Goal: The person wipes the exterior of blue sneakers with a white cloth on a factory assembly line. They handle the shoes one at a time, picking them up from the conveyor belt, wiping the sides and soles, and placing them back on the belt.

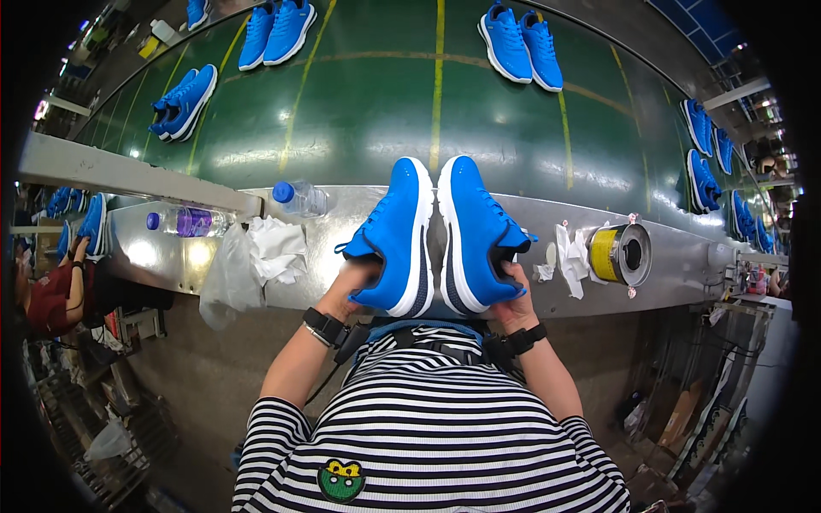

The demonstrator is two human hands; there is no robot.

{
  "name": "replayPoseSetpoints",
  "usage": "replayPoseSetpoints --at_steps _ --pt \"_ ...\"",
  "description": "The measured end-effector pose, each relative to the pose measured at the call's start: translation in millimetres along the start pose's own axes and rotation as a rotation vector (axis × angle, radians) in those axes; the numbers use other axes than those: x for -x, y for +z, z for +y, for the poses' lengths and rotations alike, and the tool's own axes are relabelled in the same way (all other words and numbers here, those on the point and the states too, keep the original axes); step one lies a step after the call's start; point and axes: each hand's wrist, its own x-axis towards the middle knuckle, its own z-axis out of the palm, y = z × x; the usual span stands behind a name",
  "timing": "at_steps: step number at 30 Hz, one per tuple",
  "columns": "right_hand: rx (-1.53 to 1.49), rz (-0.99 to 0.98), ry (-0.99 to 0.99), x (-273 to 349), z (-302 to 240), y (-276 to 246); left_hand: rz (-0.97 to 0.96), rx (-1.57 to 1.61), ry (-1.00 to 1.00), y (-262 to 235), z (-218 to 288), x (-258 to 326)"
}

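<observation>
Two blue sneakers with white soles are held up side by side in front of me, toes pointing away and soles turned toward each other. My left hand point(349, 286) grips the left sneaker point(389, 235) at its heel opening. The heel of the right sneaker point(477, 231) is held by my right hand point(513, 299). Both hands are closed, their fingers partly hidden by the shoes. The toes almost touch each other over the edge of the green conveyor belt point(359, 128).
Pairs of blue sneakers point(520, 47) stand on the belt. Along the metal ledge point(333, 248) are a blue-capped bottle point(299, 198), a purple-labelled bottle point(190, 222), crumpled white paper point(278, 248), a plastic bag point(229, 278) and a yellow-labelled tin point(617, 254). Another person point(58, 295) works at far left.
</observation>
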Motion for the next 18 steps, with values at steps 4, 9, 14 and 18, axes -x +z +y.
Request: replayPoseSetpoints --at_steps 4,9,14,18 --pt "-0.029 -0.004 0.013 -5 -5 -19 0.015 -0.107 0.005 8 8 1" --pt "0.056 -0.028 0.018 -3 -11 -21 -0.001 -0.205 0.056 -4 1 -4" --pt "0.095 0.024 0.037 -3 -17 -27 -0.127 -0.322 0.233 -26 -14 -23" --pt "0.202 -0.006 0.014 10 -25 -25 -0.153 -0.248 0.333 -26 -15 -24"
